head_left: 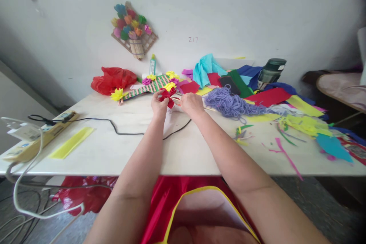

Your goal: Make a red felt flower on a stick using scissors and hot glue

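While the left hand (159,103) pinches a red paper flower (169,95) above the table (131,156), the right hand (192,103) grips a thin stick (175,98) beside it; yellow flowers (169,86) already adorn the green-striped panel (144,88), the red one seems unfinished.

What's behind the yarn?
Behind the yarn: a dark flat piece, a green strip and a red piece. Their edges nearest the yarn, and whatever lies beneath the pile, are covered.

Both arms (140,156) stretched forward — left hand (160,103) pinching, right hand (192,103) curled close beside it.
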Demonstrator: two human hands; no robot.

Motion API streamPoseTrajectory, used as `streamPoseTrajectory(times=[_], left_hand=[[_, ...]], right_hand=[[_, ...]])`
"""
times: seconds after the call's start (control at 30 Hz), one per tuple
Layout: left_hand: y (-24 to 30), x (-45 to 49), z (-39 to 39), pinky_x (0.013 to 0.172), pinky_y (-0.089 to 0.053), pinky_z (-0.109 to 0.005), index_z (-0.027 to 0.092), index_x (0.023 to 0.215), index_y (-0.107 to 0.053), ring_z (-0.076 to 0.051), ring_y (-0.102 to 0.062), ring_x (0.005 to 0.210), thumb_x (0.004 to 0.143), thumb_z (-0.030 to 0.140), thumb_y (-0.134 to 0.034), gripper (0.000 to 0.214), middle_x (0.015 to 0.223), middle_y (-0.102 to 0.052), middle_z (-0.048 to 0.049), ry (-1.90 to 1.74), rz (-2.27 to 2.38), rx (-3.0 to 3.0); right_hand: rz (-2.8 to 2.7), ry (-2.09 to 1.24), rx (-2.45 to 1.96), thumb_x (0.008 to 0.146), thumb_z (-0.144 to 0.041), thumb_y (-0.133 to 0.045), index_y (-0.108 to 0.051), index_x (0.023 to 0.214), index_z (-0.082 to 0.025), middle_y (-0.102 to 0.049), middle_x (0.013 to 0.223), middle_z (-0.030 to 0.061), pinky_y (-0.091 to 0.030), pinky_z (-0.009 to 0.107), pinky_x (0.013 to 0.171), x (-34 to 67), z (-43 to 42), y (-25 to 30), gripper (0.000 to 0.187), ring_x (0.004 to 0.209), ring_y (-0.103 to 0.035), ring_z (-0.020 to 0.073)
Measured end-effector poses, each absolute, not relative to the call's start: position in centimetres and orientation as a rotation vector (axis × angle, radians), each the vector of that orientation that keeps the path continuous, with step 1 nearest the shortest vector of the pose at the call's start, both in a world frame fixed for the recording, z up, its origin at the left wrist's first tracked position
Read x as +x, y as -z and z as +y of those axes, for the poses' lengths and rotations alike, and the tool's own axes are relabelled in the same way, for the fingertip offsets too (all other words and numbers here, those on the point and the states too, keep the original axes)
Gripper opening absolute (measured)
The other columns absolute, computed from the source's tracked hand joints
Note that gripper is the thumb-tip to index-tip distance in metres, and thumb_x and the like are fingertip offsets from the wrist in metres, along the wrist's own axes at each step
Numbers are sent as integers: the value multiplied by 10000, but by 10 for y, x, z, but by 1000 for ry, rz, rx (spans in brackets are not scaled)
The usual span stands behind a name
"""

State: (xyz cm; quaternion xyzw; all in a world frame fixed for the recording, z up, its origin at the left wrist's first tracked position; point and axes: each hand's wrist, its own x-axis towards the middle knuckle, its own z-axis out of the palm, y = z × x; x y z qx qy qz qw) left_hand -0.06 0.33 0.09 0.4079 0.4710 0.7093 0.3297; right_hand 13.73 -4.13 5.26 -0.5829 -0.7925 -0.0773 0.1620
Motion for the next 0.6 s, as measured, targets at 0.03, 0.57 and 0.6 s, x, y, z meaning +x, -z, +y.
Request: streamPoseTrajectory(times=[0.03, 0.57, 0.6], left_hand=[[-1, 0, 3, 699, -558, -289, 215, 1027, -638, -175, -669, 683, 555, 145, -607, 479, 669, -633, 46, -1861, 1238, 1072], [0, -1, 3, 713, -554, -299, 219, 982, -644, -171, -656, 683, 537, 179, -608, 449, 705, -654, 31, -1872, 1182, 1097], [0, -1, 4, 721, -557, -301, 220, 959, -651, -171, -660, 696, 539, 183, -612, 423, 721, -661, 26, -1867, 1181, 1104]], right_hand=[[-2258, 222, -1659, 972, -268, -444, -760, 1109, -127, -753, 1062, 200, -539, 352, 844, 137, -41, -52, 372, 1021, -715, 295], [-2230, 205, -1663, 968, -273, -460, -765, 1087, -128, -756, 1054, 205, -535, 351, 833, 137, -43, -53, 359, 1010, -718, 298], [-2220, 208, -1672, 968, -276, -462, -764, 1089, -127, -755, 1062, 204, -536, 352, 830, 138, -44, -54, 358, 1009, -718, 297]])
